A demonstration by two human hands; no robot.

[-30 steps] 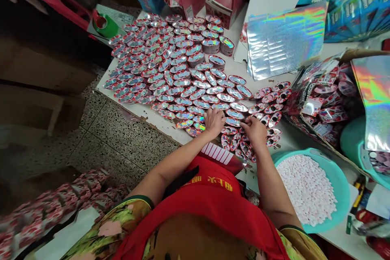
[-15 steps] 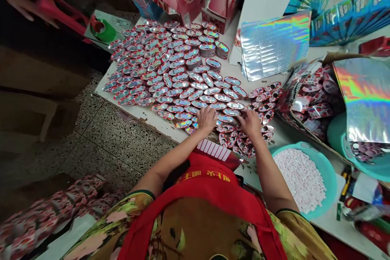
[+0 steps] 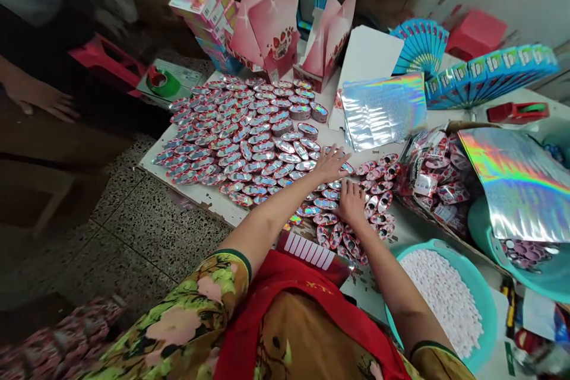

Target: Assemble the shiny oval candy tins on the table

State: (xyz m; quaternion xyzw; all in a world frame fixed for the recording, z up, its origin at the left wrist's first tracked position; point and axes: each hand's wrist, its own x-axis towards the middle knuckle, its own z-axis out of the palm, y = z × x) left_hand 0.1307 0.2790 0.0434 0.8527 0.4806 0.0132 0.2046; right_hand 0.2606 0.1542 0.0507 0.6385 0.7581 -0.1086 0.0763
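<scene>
The person wears a red apron (image 3: 307,309) over a short-sleeved green, pink and yellow floral top (image 3: 187,320).

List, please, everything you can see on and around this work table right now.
oval foil-topped cups: many, silver and pink, spread in rows across the table
holographic sheets: a stack, silver rainbow, behind the cups
pink display boxes: several, far edge
blue fanned packs: two fans, far right
teal basin: one, holding white pellets, near right
green tape roll: one, far left
another person's hand: one, left edge
left hand: flat, fingers spread on the cups
right hand: resting on the pink cups nearer the body
</scene>
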